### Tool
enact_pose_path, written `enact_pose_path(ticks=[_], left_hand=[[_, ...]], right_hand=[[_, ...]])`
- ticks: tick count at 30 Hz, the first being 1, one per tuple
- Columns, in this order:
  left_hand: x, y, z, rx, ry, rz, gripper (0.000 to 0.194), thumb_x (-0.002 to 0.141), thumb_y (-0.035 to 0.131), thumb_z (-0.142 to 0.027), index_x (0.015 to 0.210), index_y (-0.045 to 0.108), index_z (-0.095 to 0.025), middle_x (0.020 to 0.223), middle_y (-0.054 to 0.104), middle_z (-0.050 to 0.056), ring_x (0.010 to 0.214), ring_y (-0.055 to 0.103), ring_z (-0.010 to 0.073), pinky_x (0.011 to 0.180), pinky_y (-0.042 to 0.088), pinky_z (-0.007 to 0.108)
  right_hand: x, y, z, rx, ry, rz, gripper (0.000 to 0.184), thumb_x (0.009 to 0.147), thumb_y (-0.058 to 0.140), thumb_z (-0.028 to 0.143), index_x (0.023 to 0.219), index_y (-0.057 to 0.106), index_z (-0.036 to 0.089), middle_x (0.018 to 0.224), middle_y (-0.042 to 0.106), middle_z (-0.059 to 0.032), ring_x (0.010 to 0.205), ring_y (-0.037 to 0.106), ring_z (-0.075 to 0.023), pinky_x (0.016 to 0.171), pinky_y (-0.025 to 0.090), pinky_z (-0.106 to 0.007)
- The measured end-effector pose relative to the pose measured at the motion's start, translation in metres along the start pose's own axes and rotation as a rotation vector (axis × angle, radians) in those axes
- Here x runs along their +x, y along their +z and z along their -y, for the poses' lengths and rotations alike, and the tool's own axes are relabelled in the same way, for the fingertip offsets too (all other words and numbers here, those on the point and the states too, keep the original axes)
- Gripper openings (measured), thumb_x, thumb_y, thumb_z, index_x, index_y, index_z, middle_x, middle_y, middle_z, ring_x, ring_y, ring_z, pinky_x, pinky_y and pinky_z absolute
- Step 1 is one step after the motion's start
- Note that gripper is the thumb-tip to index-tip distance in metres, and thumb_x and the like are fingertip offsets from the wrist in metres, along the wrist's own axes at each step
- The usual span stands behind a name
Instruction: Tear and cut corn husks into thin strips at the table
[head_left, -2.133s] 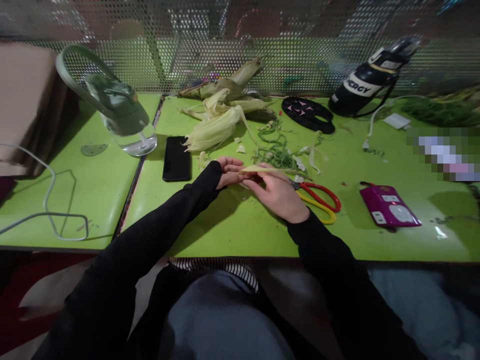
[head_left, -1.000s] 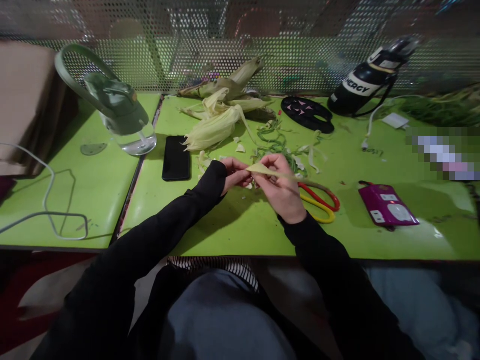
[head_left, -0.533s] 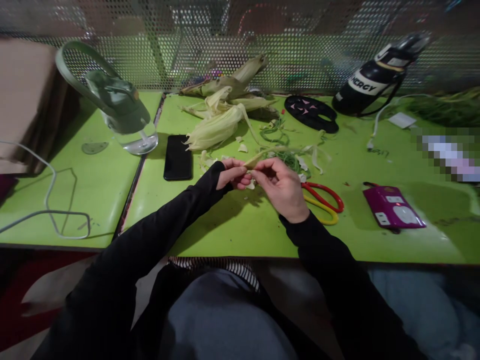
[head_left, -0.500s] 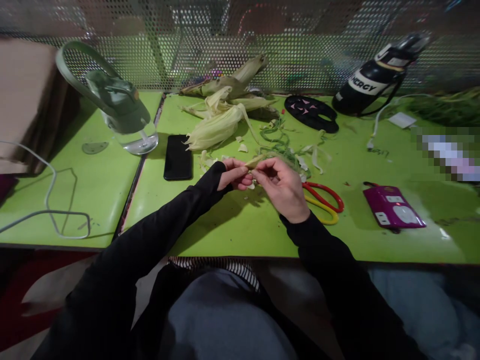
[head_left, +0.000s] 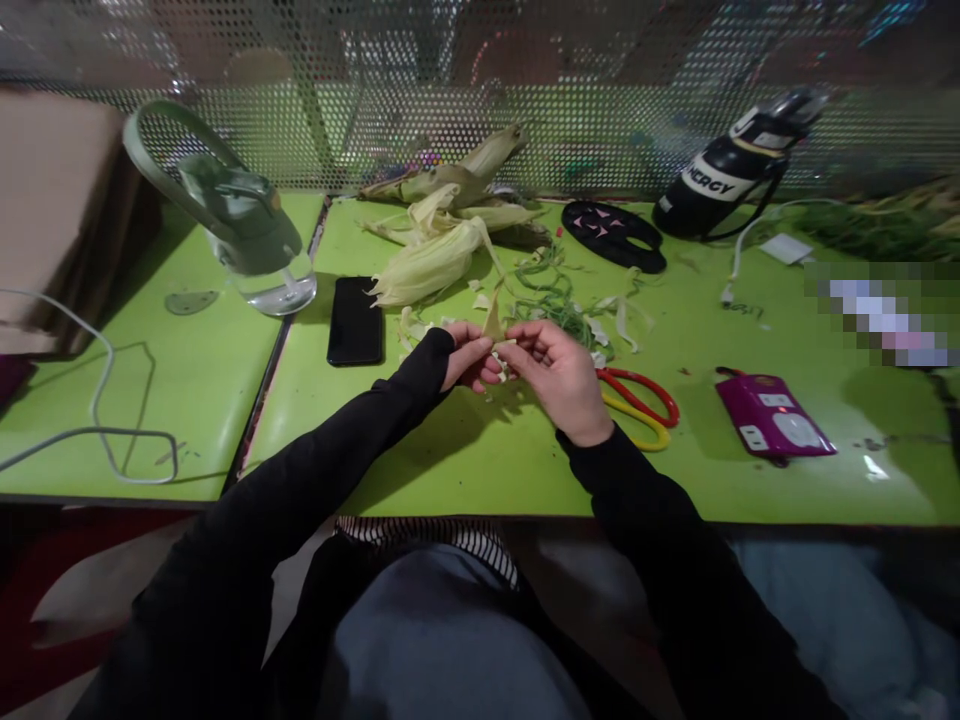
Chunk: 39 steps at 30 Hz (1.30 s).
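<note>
Between my two hands, over the middle of the green table (head_left: 442, 460), is a small pale yellow-green piece of corn husk (head_left: 493, 322). My left hand (head_left: 470, 358) pinches its left side between thumb and fingers. The thumb and fingertips of my right hand (head_left: 559, 375) are closed on its right side. The husk's narrow tip points up and away from me. Just beyond lie whole pale corn husks (head_left: 431, 265) in a pile. Green strips (head_left: 555, 300) and small white scraps are scattered around my fingers. Scissors (head_left: 645, 395) with red and yellow handles lie partly behind my right hand.
A black phone (head_left: 356, 320) lies left of my hands, near a green-lidded bottle (head_left: 247, 235). A black oval palette (head_left: 613, 236) and a leaning black bottle (head_left: 724, 180) stand at the back right. Right of the scissors is a purple power socket (head_left: 776, 415). A perforated screen (head_left: 600, 130) borders the back.
The husk piece in my fingers has turned from lying sideways to pointing upward. Both hands stay close together, and the whole view has shifted slightly.
</note>
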<state>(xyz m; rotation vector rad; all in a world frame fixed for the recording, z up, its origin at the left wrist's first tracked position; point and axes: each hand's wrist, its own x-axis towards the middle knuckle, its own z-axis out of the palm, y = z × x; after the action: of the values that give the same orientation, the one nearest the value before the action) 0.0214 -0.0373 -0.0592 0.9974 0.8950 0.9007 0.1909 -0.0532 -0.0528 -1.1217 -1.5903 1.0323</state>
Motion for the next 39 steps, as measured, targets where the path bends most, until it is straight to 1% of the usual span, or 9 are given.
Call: enact_pose_path(ticks=[5,12,17,20,26,30,34,37,39], left_hand=[[-0.006,0.009,0.004,0.042,0.048,-0.028,0.018,0.097,0.056,-0.015,0.079,0.054,-0.016,0.064,0.068,-0.001,0.055,0.063,0.0083,0.051,0.047,0.019],[-0.01,0.011,0.004,0.214,0.211,-0.093,0.013,0.088,0.067,-0.013,0.077,0.06,-0.013,0.065,0.065,-0.001,0.055,0.063,0.0076,0.05,0.049,0.017],[-0.004,0.003,0.003,0.202,0.195,-0.045,0.022,0.093,0.064,-0.021,0.073,0.058,-0.014,0.057,0.062,-0.001,0.049,0.058,0.0069,0.046,0.046,0.017],[-0.002,0.003,0.005,0.137,0.168,-0.037,0.017,0.093,0.063,-0.018,0.077,0.058,-0.014,0.06,0.065,-0.001,0.051,0.06,0.007,0.048,0.047,0.018],[-0.005,0.005,0.003,0.089,0.154,-0.024,0.017,0.081,0.074,-0.009,0.082,0.058,-0.014,0.064,0.066,-0.004,0.059,0.065,0.008,0.057,0.051,0.019],[-0.001,-0.003,-0.002,0.005,0.075,-0.085,0.018,0.085,0.067,-0.008,0.077,0.053,-0.015,0.066,0.067,-0.002,0.064,0.07,0.0113,0.06,0.053,0.022],[0.004,-0.01,-0.009,-0.108,0.018,-0.129,0.027,0.085,0.065,-0.005,0.071,0.046,-0.017,0.066,0.071,0.002,0.066,0.072,0.0118,0.064,0.055,0.023],[0.005,-0.008,-0.01,-0.163,0.025,-0.127,0.022,0.085,0.066,-0.004,0.076,0.049,-0.016,0.067,0.072,0.002,0.064,0.07,0.0096,0.063,0.055,0.02],[0.004,-0.004,-0.009,-0.181,0.004,-0.156,0.02,0.085,0.065,-0.003,0.08,0.052,-0.016,0.066,0.072,0.001,0.061,0.069,0.009,0.061,0.054,0.02]], right_hand=[[-0.002,0.001,0.003,0.001,0.036,-0.013,0.018,0.084,0.073,0.033,0.087,0.061,0.02,0.071,0.061,0.0034,0.061,0.055,-0.0105,0.058,0.047,-0.026],[0.0,0.005,-0.003,0.232,0.155,0.007,0.014,0.082,0.068,0.026,0.082,0.055,0.021,0.062,0.057,0.0071,0.052,0.048,-0.0072,0.05,0.039,-0.021],[0.0,0.004,-0.001,0.247,0.175,0.067,0.017,0.084,0.067,0.034,0.087,0.056,0.02,0.066,0.063,0.0048,0.055,0.053,-0.0076,0.052,0.042,-0.022],[-0.001,0.002,-0.003,0.208,0.177,0.083,0.019,0.085,0.068,0.036,0.088,0.057,0.02,0.066,0.064,0.0046,0.054,0.054,-0.0079,0.053,0.043,-0.022],[0.002,0.005,-0.001,0.202,0.22,0.074,0.017,0.087,0.067,0.036,0.086,0.057,0.022,0.065,0.061,0.0046,0.053,0.052,-0.0083,0.05,0.043,-0.022],[-0.01,-0.028,0.002,-0.178,0.184,0.147,0.024,0.092,0.06,0.048,0.095,0.06,0.024,0.086,0.07,-0.0056,0.072,0.065,-0.0191,0.064,0.055,-0.036],[-0.043,-0.095,-0.01,-0.993,0.046,0.097,0.019,0.089,0.058,0.039,0.096,0.064,0.022,0.088,0.07,-0.0138,0.077,0.066,-0.0323,0.069,0.054,-0.05],[-0.062,-0.129,-0.02,-1.19,0.048,0.194,0.03,0.085,0.051,0.026,0.11,0.065,0.017,0.098,0.072,-0.0187,0.085,0.069,-0.037,0.074,0.054,-0.052],[-0.063,-0.136,-0.025,-1.213,0.083,0.199,0.026,0.083,0.052,0.027,0.102,0.066,0.017,0.093,0.072,-0.0179,0.076,0.068,-0.0342,0.066,0.053,-0.047]])
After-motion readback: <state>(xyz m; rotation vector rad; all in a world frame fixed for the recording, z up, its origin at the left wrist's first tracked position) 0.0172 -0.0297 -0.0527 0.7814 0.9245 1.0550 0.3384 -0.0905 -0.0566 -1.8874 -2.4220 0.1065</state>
